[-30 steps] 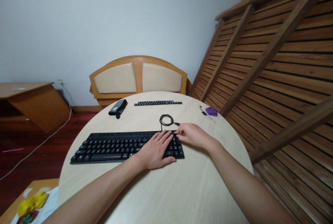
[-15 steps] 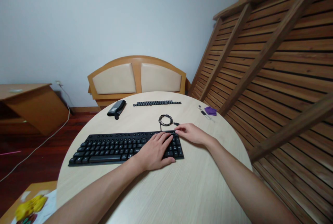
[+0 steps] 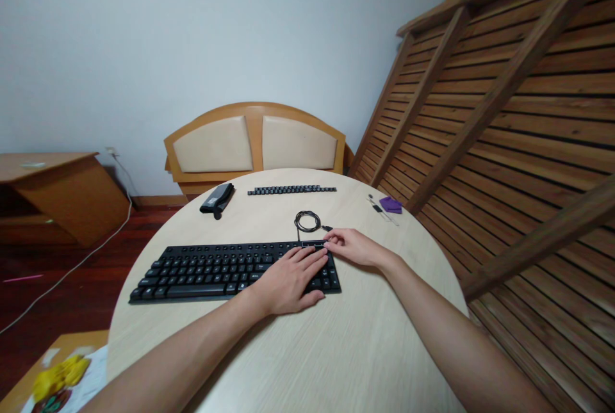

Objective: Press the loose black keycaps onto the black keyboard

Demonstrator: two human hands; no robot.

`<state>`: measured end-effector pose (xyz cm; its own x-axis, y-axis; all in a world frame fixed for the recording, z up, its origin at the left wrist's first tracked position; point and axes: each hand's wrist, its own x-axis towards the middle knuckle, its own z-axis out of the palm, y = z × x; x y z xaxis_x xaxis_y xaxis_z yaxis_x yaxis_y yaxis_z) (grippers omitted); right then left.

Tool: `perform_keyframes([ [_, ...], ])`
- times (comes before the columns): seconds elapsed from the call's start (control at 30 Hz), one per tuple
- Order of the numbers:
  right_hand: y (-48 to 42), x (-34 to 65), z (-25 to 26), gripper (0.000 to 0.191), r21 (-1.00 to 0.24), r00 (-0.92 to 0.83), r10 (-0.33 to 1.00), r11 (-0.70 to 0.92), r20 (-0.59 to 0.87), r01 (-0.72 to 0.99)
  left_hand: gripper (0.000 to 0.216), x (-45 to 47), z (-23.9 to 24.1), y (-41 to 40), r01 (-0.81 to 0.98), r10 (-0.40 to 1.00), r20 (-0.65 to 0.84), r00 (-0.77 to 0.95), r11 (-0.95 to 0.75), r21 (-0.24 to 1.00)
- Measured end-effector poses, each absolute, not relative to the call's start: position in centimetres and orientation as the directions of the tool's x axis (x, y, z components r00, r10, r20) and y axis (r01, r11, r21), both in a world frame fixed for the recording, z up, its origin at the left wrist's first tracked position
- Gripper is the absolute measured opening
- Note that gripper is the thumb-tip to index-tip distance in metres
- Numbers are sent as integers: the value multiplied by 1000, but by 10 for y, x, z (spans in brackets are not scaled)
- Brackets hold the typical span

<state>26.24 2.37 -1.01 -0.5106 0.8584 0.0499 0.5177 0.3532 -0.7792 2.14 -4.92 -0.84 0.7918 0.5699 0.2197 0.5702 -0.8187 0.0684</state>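
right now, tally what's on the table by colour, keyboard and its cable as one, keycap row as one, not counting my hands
Dark: 3 (keyboard with its cable, keycap row, folded bundle)
Purple: 1 (cloth)
Total: 4, leaving out the thin pieces by the cloth, too small to count

Round, pale wooden counter (image 3: pixel 375 349): folded dark-grey bundle (image 3: pixel 220 198) near the far-left edge; small purple cloth (image 3: pixel 391 205) near the far-right edge. Beyond the far edge, arched, beige-padded wooden headboard (image 3: pixel 257 144); rightward, brown slatted wooden frame (image 3: pixel 487 102).
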Motion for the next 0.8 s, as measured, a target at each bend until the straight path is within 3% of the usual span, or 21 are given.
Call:
perform_keyframes([
  [0.33, 26, 260, -10, 39, -839, -522, 852, 302, 26, 452, 73, 30, -4, -52, 574, 575, 261, 775, -814, 88],
  [0.8, 30, 259, -17, 32, -815, -519, 853, 333, 47, 473, 71, 29, -4, -52, 572, 582, 238, 778, -812, 118],
])
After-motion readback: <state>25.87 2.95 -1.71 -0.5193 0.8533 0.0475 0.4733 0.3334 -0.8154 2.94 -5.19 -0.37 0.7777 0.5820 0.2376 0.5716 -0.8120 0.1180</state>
